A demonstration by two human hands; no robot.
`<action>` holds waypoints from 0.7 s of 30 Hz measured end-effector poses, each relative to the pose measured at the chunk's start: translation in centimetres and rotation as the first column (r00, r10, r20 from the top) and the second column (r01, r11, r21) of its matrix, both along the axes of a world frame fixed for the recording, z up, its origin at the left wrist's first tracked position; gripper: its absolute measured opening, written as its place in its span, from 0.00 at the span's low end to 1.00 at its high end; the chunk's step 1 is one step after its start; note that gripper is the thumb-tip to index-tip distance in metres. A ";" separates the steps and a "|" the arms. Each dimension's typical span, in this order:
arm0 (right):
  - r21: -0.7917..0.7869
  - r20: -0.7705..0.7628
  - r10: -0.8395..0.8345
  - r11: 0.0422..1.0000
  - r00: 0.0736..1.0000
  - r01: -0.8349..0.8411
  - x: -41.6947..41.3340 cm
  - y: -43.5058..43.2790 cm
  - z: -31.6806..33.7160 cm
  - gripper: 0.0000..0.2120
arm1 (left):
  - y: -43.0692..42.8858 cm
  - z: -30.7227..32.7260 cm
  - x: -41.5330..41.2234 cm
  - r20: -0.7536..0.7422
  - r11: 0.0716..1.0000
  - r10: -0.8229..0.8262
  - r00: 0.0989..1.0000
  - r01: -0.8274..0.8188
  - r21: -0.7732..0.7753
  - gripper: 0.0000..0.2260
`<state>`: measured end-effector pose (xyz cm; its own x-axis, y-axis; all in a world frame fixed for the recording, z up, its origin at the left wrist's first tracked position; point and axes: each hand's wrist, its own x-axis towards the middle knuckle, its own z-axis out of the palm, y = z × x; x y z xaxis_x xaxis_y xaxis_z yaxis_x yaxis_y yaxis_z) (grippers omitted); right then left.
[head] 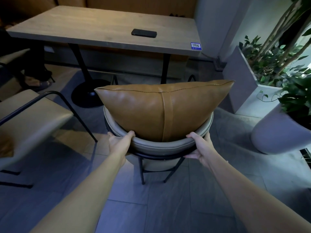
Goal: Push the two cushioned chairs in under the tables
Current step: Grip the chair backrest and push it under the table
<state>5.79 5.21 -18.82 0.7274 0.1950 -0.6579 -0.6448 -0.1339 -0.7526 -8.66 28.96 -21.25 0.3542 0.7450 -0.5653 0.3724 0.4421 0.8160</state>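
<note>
Both bare hands, left hand (pixel 119 144) and right hand (pixel 200 147), grip the grey padded round-backed chair (pixel 161 145); push evenly, straight toward the pale wooden table (pixel 94 26)

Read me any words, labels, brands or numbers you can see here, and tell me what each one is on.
Blue-and-white square sticker on the near right corner of the light wooden rectangular table: it carries a QR-style code and small print, too blurred to read.
Flat black phone lying on the same table: no brand or text visible.
Tan leather cushion on the grey padded round-backed chair: no label shows.
Nothing else bears legible text.
</note>
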 end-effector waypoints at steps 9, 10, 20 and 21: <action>0.044 0.016 -0.056 0.998 0.998 0.055 0.2 -1.3 -0.2 0.31 | -0.4 0.5 1.8 -0.020 0.998 -0.051 0.998 0.052 0.022 0.57; 0.052 0.014 -0.069 0.996 0.998 0.068 0.4 -1.4 -0.2 0.31 | -0.3 0.6 2.1 -0.022 0.998 -0.062 0.998 0.063 0.023 0.59; 0.059 0.006 -0.065 0.996 0.998 0.065 2.4 1.8 -1.0 0.51 | 3.3 1.1 4.3 -0.011 0.999 -0.048 0.999 0.048 0.018 0.54; 0.064 0.000 -0.064 0.996 0.998 0.064 2.7 2.2 -0.9 0.51 | 3.7 1.0 4.6 -0.005 0.999 -0.043 0.999 0.043 0.023 0.53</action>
